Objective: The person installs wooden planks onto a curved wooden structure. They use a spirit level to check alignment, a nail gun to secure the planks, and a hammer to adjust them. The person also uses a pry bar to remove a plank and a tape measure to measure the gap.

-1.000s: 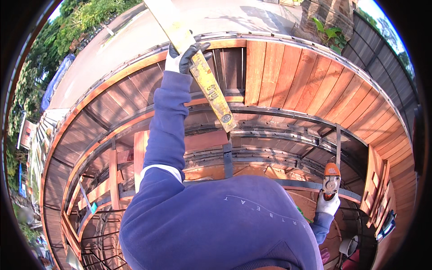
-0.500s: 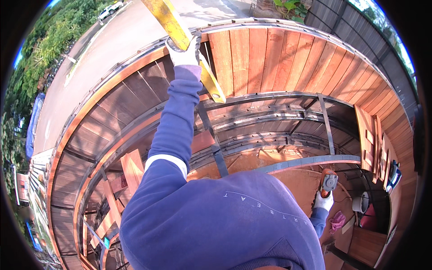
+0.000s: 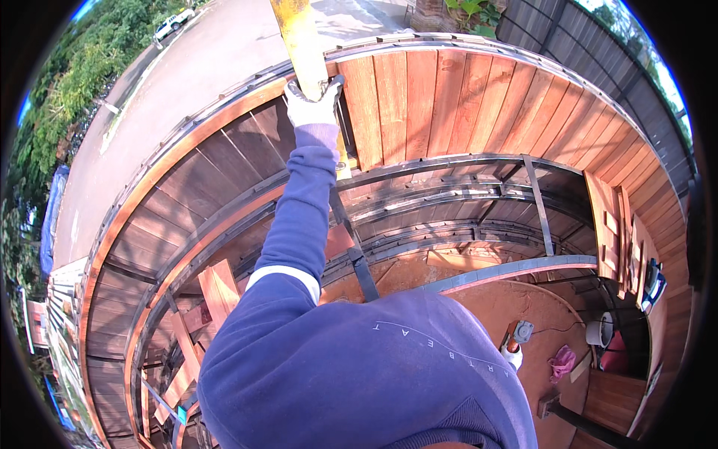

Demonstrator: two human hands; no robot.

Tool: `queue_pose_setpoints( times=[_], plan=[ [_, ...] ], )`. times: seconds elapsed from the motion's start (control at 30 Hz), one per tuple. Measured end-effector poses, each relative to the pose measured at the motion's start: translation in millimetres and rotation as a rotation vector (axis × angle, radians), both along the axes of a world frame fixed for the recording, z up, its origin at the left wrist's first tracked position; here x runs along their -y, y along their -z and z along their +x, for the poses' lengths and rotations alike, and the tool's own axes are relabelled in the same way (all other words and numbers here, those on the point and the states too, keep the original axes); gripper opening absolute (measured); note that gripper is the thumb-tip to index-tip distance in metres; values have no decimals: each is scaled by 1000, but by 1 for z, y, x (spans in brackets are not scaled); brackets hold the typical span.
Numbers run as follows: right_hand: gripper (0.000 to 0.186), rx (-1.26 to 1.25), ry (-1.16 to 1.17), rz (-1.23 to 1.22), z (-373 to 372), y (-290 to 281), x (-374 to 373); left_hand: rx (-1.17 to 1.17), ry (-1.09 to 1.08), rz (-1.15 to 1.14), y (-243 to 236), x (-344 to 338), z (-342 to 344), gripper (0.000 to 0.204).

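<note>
Rightward, a white bucket (image 3: 594,334), contents unclear; left hand (image 3: 312,110) snug around yellow level (image 3: 302,49), right hand (image 3: 513,355) around power tool (image 3: 523,331).

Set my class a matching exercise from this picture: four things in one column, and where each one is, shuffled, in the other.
Things
1. long yellow rigid bar
2. orange-and-grey handheld tool
3. crumpled pink cloth
4. small white vehicle

Places
A. on the brown floor
B. in the gloved left hand
C. beside the green trees
D. in the gloved right hand

Pairs: 1-B, 2-D, 3-A, 4-C
</note>
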State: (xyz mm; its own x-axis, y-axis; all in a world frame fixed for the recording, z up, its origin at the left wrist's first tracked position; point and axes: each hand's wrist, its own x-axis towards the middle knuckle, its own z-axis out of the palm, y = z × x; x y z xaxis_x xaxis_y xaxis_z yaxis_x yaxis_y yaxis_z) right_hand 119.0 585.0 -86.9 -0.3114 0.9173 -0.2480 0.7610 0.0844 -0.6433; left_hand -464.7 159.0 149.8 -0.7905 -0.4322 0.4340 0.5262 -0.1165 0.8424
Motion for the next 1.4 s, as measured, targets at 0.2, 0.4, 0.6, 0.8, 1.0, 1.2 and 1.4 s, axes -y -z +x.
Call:
queue_pose_setpoints(
  times=[0.2,0.4,0.6,0.8,1.0,1.2,1.4],
  plan=[
    [47,325,-126,53,95,149,-52,148,466,309,90,1,-7,23],
    [44,437,-116,49,66,161,-42,123,322,65,84,-4,-7,44],
    [42,492,-101,12,35,156,-38,225,515,113,82,-3,-22,43],
    [41,521,-113,6,8,154,-46,261,430,-33,66,0,-10,41],
    [40,543,-125,-6,-7,158,-49,263,366,-8,81,-4,-19,43],
    [38,568,-139,-16,-12,164,-52,248,382,-10,78,-4,-16,39],
    [37,589,-172,-25,-9,172,-56,202,344,-41,83,1,-15,38]
  ],
)
